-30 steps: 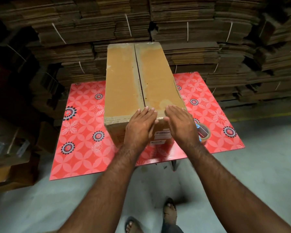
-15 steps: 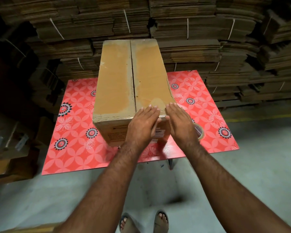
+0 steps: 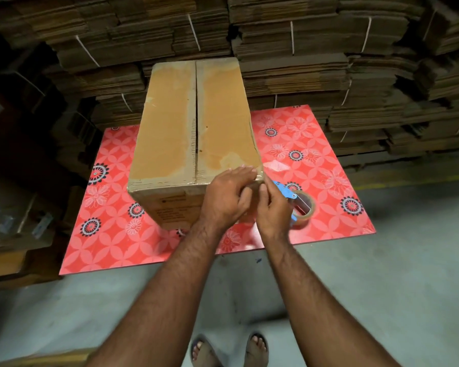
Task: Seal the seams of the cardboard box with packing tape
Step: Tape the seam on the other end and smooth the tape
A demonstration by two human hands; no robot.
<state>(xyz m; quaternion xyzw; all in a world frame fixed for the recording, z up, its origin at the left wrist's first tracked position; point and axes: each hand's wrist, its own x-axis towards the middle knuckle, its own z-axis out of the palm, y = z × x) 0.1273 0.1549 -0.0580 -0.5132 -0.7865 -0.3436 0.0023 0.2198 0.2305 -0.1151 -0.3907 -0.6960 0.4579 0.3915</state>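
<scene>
Closed cardboard box (image 3: 196,128), contents hidden

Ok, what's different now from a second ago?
Both hands slid rightward from the near top edge to the cardboard box's near right corner; left hand and right hand now pinch there, seemingly at tape. The tape dispenser stays on the red table.

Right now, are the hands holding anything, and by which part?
Both hands, left and right, pinch at the cardboard box's near right top corner, seemingly on tape there. The tape dispenser lies unheld on the table.
</scene>
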